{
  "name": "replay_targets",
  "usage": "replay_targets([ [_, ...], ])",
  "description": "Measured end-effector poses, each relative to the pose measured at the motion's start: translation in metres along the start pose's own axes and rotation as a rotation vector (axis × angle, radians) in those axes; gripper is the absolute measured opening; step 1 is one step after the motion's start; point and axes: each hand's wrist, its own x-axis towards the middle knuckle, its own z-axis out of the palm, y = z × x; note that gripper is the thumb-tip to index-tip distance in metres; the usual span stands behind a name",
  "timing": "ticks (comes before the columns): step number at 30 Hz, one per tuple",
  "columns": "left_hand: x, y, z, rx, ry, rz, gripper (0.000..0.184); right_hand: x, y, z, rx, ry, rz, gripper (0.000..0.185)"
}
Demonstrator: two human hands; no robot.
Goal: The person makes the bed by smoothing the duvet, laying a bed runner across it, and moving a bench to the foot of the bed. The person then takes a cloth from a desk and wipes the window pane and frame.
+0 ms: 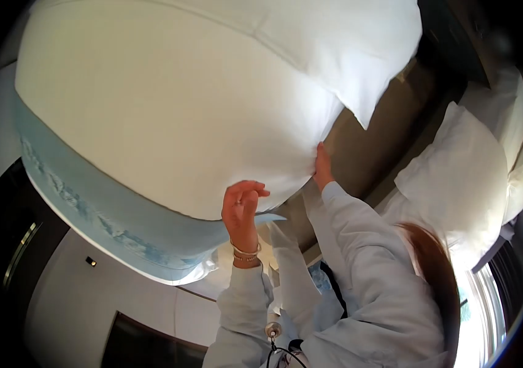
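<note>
The mattress (151,110) occupies the upper left and centre of the head view. Its top face is white; its side band (120,211) is light blue with a patterned strip. The near corner of the mattress lies beside the two hands.

Right hand (323,164): placed against the white edge of the mattress, at the boundary with the brown surface (365,153). The thumb side is visible and the fingers are partly hidden, so whether this grip is pinching the edge or only pressing on it cannot be determined.

Left hand (242,208): raised in front of the mattress corner, above the blue band. The fingers are bent toward the right of the view, with the thumb close to them. Whether this grip is pressed together or holds any fabric cannot be determined. Bracelets (246,251) encircle the wrist.

A white cloth item (359,49) rests over the upper part of the mattress, one pointed corner overhanging its edge. White pillows (457,178) are located at the right, well apart from both hands.
</note>
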Motion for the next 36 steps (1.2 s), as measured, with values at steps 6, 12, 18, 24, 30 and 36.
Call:
replay_targets([
  [6, 0.030, 0.024, 0.010, -0.085, 0.065, -0.033, 0.011, 0.016, -0.085, 0.082, 0.492, -0.423, 0.225, 0.067],
  [12, 0.016, 0.024, 0.009, -0.007, 0.098, -0.164, 0.011, 0.027, -0.100, 0.091, 0.277, 0.018, -0.093, 0.061],
  [18, 0.033, 0.058, 0.012, -0.207, 0.076, -0.159, 0.011, 0.012, -0.120, 0.076, 0.006, 0.360, -0.197, 0.061],
  [24, 0.012, 0.084, -0.001, -0.155, 0.108, -0.082, 0.011, 0.029, -0.106, 0.038, -0.306, 0.418, -0.162, 0.054],
  [30, -0.059, 0.032, -0.112, 0.204, 0.221, -0.181, 0.016, -0.017, -0.081, 0.017, -1.397, 0.781, -0.893, 0.028],
  [36, -0.154, -0.089, -0.313, 0.549, 0.676, 0.163, 0.062, -0.015, 0.019, 0.026, -0.821, -0.580, -0.353, 0.016],
])
